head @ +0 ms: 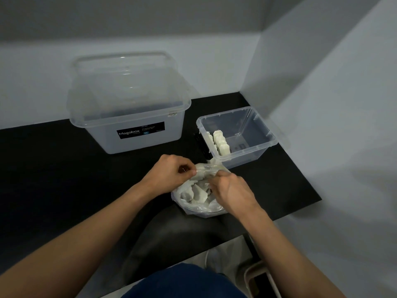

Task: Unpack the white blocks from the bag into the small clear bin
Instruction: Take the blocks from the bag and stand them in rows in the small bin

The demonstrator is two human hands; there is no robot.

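A clear plastic bag with several white blocks inside lies near the front edge of the black table. My left hand pinches the bag's upper rim on the left. My right hand grips the rim on the right, its fingers curled over the bag's mouth and hiding part of the contents. The small clear bin stands just behind the bag to the right. Several white blocks stand upright in a row against the bin's left wall.
A large lidded clear box labelled Megabox stands at the back left. Grey walls enclose the black table behind and to the right. A black object lies beside the small bin's left wall. My lap is below the table edge.
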